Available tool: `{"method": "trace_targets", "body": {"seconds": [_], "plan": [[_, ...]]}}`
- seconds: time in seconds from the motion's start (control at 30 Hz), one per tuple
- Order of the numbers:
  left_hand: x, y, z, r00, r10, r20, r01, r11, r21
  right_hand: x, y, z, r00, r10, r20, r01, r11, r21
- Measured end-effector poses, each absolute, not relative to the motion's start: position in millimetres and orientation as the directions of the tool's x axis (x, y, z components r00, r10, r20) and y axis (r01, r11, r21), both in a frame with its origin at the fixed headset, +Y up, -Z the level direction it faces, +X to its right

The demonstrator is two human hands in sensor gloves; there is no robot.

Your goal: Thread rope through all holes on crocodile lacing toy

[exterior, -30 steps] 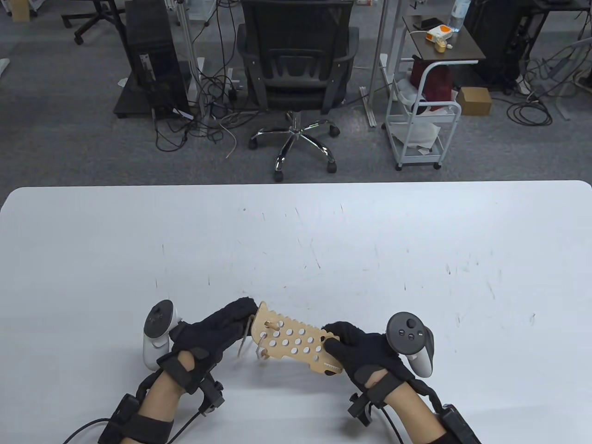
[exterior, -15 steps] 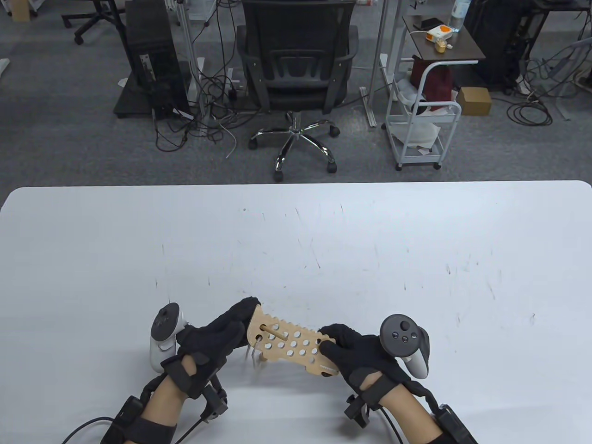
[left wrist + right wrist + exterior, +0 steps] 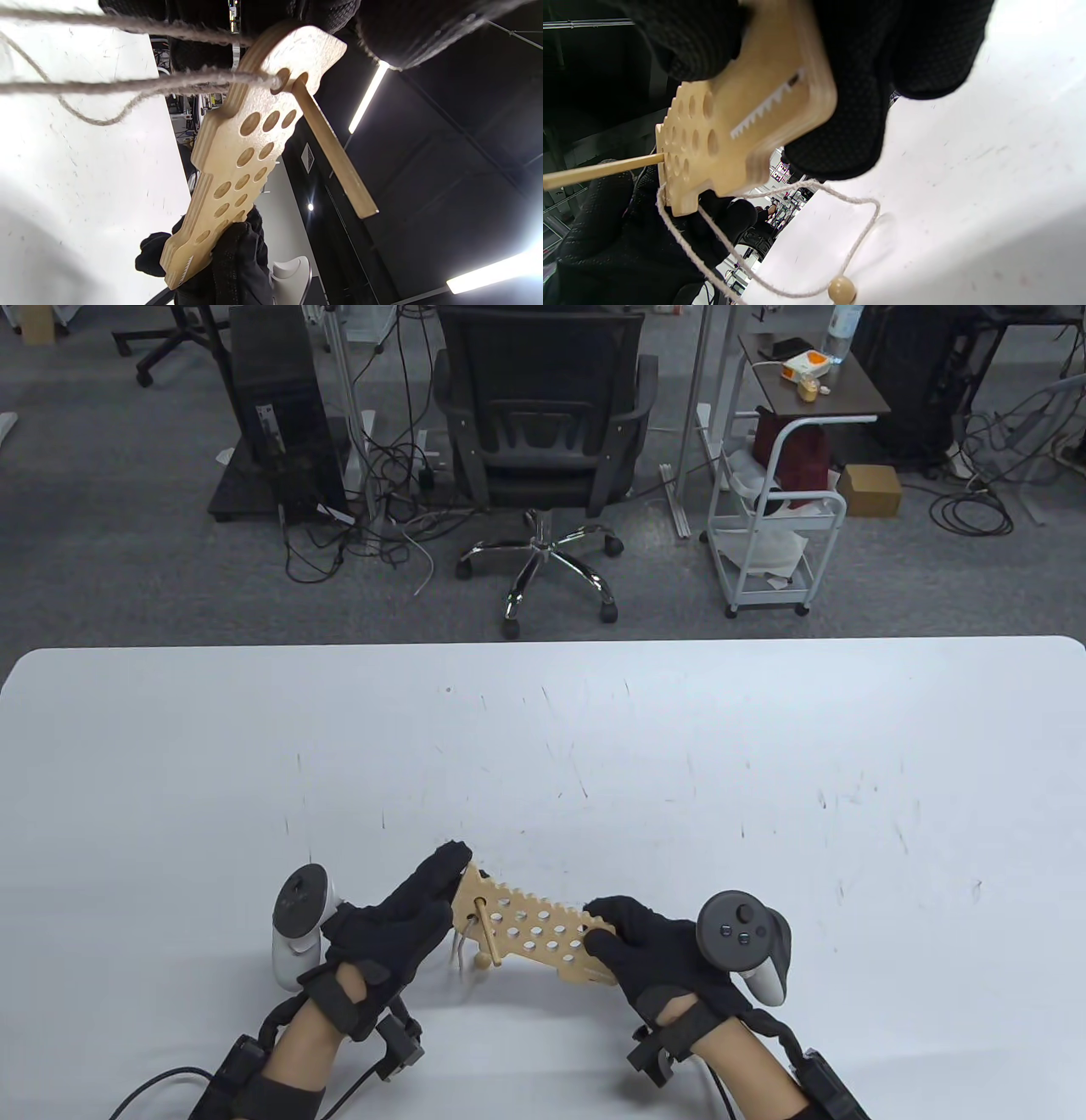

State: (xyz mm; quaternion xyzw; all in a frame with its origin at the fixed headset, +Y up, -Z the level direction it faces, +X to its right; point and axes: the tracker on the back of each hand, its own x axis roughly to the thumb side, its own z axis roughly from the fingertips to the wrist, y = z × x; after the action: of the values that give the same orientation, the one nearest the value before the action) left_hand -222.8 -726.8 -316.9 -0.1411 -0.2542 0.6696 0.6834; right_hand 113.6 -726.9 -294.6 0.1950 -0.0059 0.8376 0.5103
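Note:
The wooden crocodile board (image 3: 543,929) is held in the air just above the white table (image 3: 543,746), tilted on edge. My right hand (image 3: 632,946) grips its toothed right end (image 3: 746,118). My left hand (image 3: 420,903) holds the left end, fingers (image 3: 441,869) stretched behind it and thumb in front. A wooden needle stick (image 3: 486,931) pokes through a hole near that end (image 3: 335,156). Grey rope (image 3: 127,84) runs from the same hole, loops under the board (image 3: 797,237) and ends in a wooden bead (image 3: 841,290).
Past the table's far edge stand an office chair (image 3: 543,432), a white trolley (image 3: 776,534) and a computer tower (image 3: 276,415) with cables on the floor. The hands work near the table's front edge.
The board has tipped further on edge and shifted slightly left. The needle stick now sticks out longer from its hole. My left hand's fingers have slid up along the board's left end.

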Motion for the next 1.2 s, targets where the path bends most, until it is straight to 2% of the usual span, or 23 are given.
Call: {"method": "trace_targets", "body": {"seconds": [0.47, 0.63, 0.8, 1.03, 1.2], "plan": [[-227.7, -726.0, -316.9, 0.015, 0.986, 0.167, -0.872, 0.095, -0.480, 117.7, -727.2, -294.7, -0.409, 0.851, 0.329, -0.868, -0.474, 0.148], [-236.1, -718.9, -315.2, 0.129, 0.964, 0.233, -0.909, 0.209, -0.360, 121.5, -727.5, -295.8, -0.410, 0.857, 0.311, -0.877, -0.464, 0.123], [-243.8, -708.3, -312.1, 0.301, 0.905, 0.300, -0.908, 0.368, -0.199, 124.1, -727.4, -296.0, -0.417, 0.860, 0.296, -0.882, -0.461, 0.096], [-238.1, -707.2, -311.5, 0.322, 0.898, 0.300, -0.890, 0.395, -0.226, 127.2, -727.2, -296.2, -0.427, 0.860, 0.280, -0.886, -0.460, 0.058], [-234.4, -709.7, -311.2, 0.415, 0.859, 0.298, -0.849, 0.484, -0.213, 127.0, -727.3, -295.8, -0.401, 0.873, 0.276, -0.899, -0.434, 0.066]]}}
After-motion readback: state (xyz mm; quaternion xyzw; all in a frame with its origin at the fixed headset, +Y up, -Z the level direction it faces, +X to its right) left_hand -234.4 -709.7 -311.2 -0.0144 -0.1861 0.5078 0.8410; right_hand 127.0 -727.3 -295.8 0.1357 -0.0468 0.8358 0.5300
